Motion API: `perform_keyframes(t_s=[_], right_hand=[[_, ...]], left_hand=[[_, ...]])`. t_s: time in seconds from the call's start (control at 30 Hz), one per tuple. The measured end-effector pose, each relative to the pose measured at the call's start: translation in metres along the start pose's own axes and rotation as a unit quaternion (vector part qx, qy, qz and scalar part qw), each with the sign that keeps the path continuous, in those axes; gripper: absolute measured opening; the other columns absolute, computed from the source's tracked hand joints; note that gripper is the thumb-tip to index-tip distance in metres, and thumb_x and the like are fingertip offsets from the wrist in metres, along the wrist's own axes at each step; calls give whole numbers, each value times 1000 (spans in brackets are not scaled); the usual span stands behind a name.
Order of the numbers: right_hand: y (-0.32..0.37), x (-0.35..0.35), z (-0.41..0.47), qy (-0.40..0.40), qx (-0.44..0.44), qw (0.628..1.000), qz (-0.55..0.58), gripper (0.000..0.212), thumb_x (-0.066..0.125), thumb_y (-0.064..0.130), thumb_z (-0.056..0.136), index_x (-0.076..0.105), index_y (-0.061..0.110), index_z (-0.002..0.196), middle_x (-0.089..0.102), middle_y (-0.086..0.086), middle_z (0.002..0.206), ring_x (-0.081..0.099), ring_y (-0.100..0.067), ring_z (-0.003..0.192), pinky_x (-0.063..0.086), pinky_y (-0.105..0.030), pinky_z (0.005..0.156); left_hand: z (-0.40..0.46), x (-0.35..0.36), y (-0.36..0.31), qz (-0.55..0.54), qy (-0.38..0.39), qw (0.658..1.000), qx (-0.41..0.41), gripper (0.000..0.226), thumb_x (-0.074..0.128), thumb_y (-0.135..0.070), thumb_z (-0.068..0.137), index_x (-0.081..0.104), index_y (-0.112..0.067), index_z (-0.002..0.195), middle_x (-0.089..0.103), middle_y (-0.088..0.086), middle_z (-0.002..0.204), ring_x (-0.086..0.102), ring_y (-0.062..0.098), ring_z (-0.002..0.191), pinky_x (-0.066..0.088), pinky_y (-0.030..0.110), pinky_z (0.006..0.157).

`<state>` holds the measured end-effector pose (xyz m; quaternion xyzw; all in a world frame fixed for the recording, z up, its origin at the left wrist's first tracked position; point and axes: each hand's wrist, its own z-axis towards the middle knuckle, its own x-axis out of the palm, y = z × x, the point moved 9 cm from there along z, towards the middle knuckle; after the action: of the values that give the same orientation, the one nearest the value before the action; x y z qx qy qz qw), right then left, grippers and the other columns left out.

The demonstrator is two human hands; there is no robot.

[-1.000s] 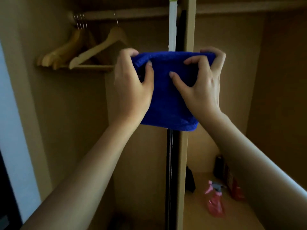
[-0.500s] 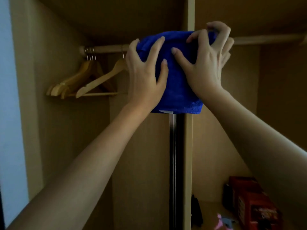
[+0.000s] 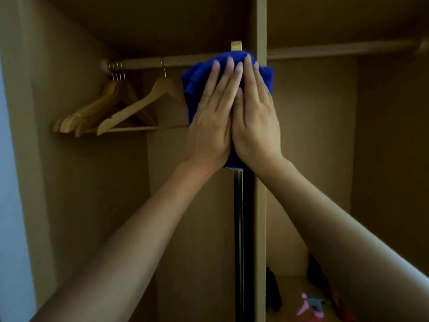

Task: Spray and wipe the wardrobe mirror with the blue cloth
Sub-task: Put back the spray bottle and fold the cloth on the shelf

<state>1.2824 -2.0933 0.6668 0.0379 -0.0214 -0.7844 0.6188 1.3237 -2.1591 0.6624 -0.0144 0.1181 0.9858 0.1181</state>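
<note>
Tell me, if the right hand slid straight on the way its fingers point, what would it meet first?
The right hand, flat on the folded blue cloth, points upward. First in line looks to be the small pale yellow fitting just above the cloth, then the wardrobe's top panel; depth is unclear.

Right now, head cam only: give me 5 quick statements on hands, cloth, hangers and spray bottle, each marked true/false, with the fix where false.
1. Both hands press flat on the blue cloth. True: left hand and right hand lie side by side, fingers straight.
2. The cloth sits near the bottom of the panel. False: it is high up, level with the hanging rail.
3. Wooden hangers hang left of the cloth. True.
4. The left hand holds the spray bottle. False: the pink spray bottle lies low in the right compartment, untouched.
5. The fingers are curled, gripping the cloth's top edge. False: they are extended, pointing up.
</note>
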Motion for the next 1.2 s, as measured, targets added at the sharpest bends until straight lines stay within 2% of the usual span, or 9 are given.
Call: perform_keyframes(t_s=[0.1,0.23,0.4,0.57,0.7,0.87,1.0,1.2], right_hand=[[-10,5,-19,13,3,1000,21,54,24,30,104,17,9,154,17,-9,162,10,-15,151,10,-35,124],[-15,7,-42,22,8,999,24,55,22,30,104,17,7,154,14,-11,162,8,-17,151,7,-36,124],[-22,8,-80,43,15,999,15,53,24,26,105,16,8,154,13,-11,163,7,-16,151,9,-41,124],[-27,9,-121,64,31,997,-9,54,22,27,104,12,11,154,12,-9,163,6,-15,151,9,-44,123],[-31,9,-160,72,40,997,-9,55,24,25,102,4,12,151,7,-3,160,6,-13,151,3,-35,123],[-36,11,-210,99,53,994,-19,56,25,25,102,3,10,151,5,1,159,6,-14,151,5,-38,123],[-37,10,-217,123,62,990,-35,57,25,27,103,5,6,152,6,-2,160,4,-13,150,2,-36,123],[-37,7,-183,139,54,988,-25,59,27,27,103,9,1,153,11,-17,162,3,-19,150,-1,-34,123]], left_hand=[[-15,10,8,-107,38,993,-28,49,34,-10,103,20,4,148,19,19,157,4,16,145,16,45,121],[-38,20,3,-155,56,986,-29,50,28,-11,101,19,8,146,16,26,156,4,23,146,9,46,122],[-78,21,-7,-130,68,989,-31,50,29,-12,100,20,7,146,18,26,155,5,22,146,8,44,122],[-122,22,-16,-57,86,994,-38,52,27,-19,101,20,1,148,19,19,157,7,22,147,14,52,120],[-163,25,-25,-50,101,992,-52,53,27,-21,100,14,-4,149,12,7,157,5,19,148,11,48,121],[-215,31,-35,-63,127,988,-59,52,17,-30,103,1,-22,153,-2,-8,160,2,16,149,7,47,120],[-227,32,-36,-83,157,983,-38,58,18,-36,100,-5,-26,152,-9,-11,160,0,17,149,5,46,120],[-201,34,-23,-14,168,986,-6,65,16,-43,99,-20,-22,147,-25,-10,155,-12,14,146,-1,47,120]])
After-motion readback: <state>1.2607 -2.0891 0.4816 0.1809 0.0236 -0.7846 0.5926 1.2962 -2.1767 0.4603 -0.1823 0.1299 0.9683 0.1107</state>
